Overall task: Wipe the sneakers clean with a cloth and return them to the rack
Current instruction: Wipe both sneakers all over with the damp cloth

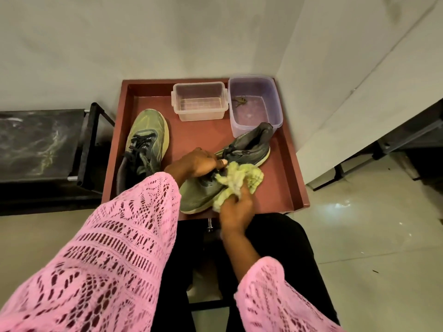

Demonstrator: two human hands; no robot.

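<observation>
We find the left hand (195, 164) clamped on the sneaker (215, 178), right hand (236, 207) gripping the cloth (237, 180). Risk: hard wiping slides it off the tray's (282, 183) near edge.

Left hand (195, 164) fingers curled, gripping sneaker (215, 178); right hand (236, 210) clutching cloth (237, 182).

Red tray (291, 164); clear tub (199, 101); purple tub (254, 103) beside it.

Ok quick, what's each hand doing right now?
Left hand: closed, gripping the sneaker around its laces.
Right hand: closed, holding the yellow-green cloth against that sneaker.
</observation>
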